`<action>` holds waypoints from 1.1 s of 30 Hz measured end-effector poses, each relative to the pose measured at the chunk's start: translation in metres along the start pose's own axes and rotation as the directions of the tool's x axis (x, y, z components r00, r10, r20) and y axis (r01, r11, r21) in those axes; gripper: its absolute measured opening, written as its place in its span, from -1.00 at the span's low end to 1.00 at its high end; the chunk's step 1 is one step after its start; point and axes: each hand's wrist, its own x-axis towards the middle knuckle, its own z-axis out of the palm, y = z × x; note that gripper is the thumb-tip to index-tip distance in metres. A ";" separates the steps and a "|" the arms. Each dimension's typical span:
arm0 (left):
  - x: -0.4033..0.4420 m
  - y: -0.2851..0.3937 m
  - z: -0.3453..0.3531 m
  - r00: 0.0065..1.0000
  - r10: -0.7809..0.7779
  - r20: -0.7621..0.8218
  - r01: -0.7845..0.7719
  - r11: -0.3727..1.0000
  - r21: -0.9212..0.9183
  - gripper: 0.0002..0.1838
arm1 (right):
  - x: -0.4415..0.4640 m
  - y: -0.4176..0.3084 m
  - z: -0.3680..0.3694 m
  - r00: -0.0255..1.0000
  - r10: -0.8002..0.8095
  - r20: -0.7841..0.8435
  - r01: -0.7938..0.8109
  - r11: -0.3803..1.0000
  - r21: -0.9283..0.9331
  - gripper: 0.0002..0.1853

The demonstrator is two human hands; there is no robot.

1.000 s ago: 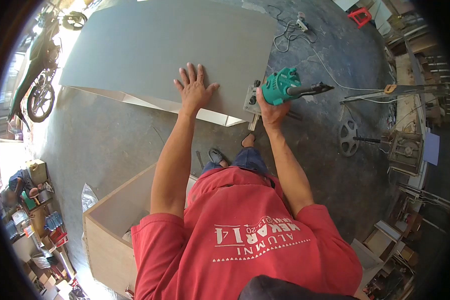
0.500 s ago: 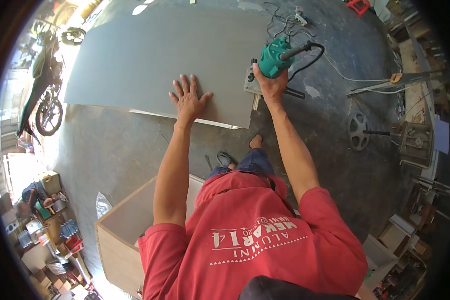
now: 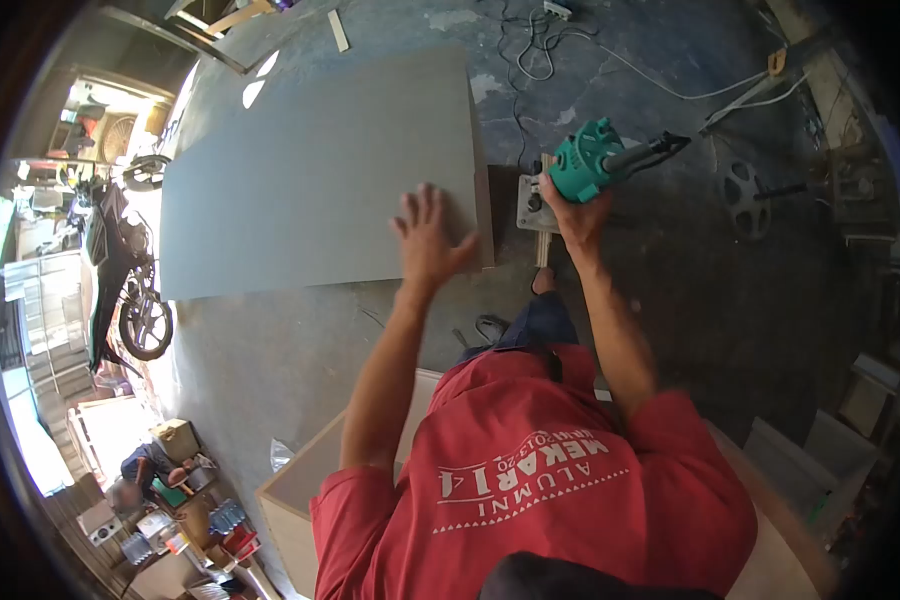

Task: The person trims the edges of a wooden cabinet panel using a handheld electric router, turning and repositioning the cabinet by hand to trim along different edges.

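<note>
Clear of the gray panel [image 3: 310, 180] now, the green router [image 3: 588, 165] has moved off its right edge, and the left hand [image 3: 432, 245] has shifted closer to that edge. The right hand [image 3: 578, 218] grips the router's body, its base plate [image 3: 536, 205] just beside the panel. The left hand is open, fingers spread over the near right part of the panel; blur hides whether it touches. A motorcycle [image 3: 115, 250] stands at left, and an open wooden box [image 3: 292, 515] sits near left.
</note>
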 end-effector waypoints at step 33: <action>-0.041 -0.081 0.000 0.882 -0.467 -0.054 0.463 0.883 -0.081 0.16 | -0.073 -0.036 0.018 0.962 -0.040 0.269 0.081 0.986 -0.143 -0.60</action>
